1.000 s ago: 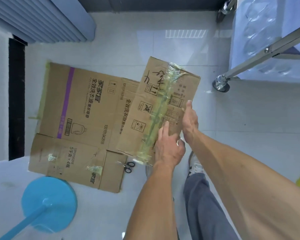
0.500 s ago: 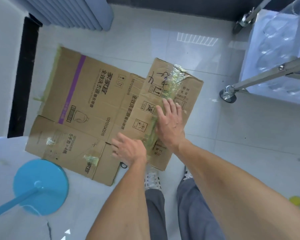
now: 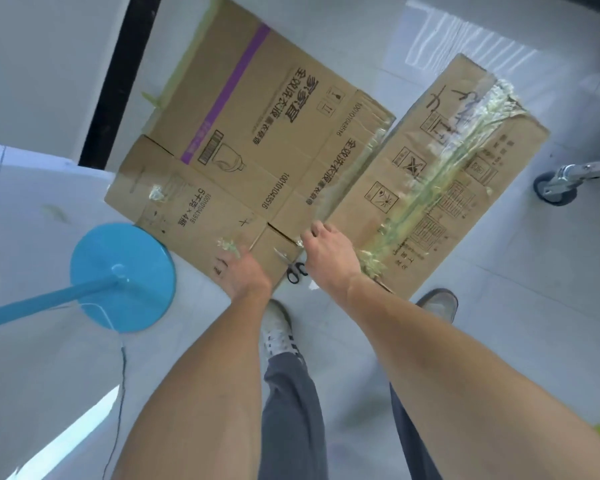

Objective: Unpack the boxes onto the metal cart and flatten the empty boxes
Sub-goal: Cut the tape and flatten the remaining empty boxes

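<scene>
Two flattened boxes lie on the pale tiled floor (image 3: 520,306). Neither holds anything; both are collapsed to sheets.

The large flattened box (image 3: 257,133) has a purple stripe, printed characters and a jug drawing. Its far edge runs beside a black strip along the wall. The narrower taped box (image 3: 444,174) lies to its right, its left edge overlapping the large one's right flap. Crumpled clear tape runs down its length; handling symbols are printed beside it.

Left hand (image 3: 245,271): fingers reach onto the near edge of the large box; whether they curl under it cannot be told. Right hand (image 3: 329,252): fingers curled at the seam where the two boxes meet, apparently pinching the cardboard edge. Black-handled scissors (image 3: 295,270) lie between the hands, blades partly under the cardboard.

A blue round stand base (image 3: 122,275) touches the large box's near left corner. A cart caster (image 3: 555,187) stands right of the taped box, apart from it, bare floor between.
</scene>
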Motion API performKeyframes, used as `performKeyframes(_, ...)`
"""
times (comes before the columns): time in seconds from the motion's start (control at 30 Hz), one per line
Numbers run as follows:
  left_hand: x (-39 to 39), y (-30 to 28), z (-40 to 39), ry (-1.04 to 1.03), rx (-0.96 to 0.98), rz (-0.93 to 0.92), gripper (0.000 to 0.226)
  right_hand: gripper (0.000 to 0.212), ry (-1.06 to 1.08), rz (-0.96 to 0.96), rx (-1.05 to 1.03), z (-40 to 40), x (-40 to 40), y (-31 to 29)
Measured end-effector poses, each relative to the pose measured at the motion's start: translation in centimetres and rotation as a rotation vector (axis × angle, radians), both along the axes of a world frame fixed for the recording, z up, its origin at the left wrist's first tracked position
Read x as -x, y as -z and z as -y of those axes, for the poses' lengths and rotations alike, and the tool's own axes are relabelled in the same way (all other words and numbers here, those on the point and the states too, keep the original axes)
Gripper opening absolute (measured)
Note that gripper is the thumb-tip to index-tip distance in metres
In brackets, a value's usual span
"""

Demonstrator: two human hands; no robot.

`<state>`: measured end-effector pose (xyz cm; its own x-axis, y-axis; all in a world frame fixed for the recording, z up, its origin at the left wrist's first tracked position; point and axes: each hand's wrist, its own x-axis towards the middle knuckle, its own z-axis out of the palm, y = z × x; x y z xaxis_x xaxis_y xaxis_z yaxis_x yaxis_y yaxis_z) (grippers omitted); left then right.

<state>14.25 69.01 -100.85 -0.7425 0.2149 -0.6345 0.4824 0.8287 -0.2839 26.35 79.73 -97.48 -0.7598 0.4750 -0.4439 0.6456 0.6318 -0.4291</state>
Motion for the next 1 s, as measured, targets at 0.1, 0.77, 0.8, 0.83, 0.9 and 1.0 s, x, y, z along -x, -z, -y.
performKeyframes(0.1, 2.5, 2.9, 2.2, 0.015, -0.027, 0.069, 0.069, 0.018, -0.086, -0.087, -0.021, 3.2, 2.3, 4.0)
performKeyframes(0.77, 5.8, 19.2, 5.2, -0.034, -0.220, 0.288, 0.042, 0.034, 0.534, 0.558, 0.061, 15.6, 6.4, 27.1)
performKeyframes(0.8, 5.3, 19.8, 5.3, -0.025, -0.222, 0.286, 0.043, 0.035, 0.540, 0.554, 0.039, 15.9, 6.0, 28.0)
performKeyframes(0.83, 4.9, 20.3, 5.4, -0.014, -0.230, 0.276, 0.042, 0.036, 0.540, 0.545, 0.025, 16.0, 5.6, 28.8)
performKeyframes(0.9, 4.3, 20.9, 5.5, -0.006, -0.271, 0.244, 0.037, 0.031, 0.569, 0.523, 0.083, 15.3, 4.9, 29.5)
performKeyframes(1.0, 3.9, 19.7, 5.0, -0.103, -0.363, 0.185, 0.034, 0.013, 0.619, 0.446, 0.283, 13.7, 3.9, 27.7)
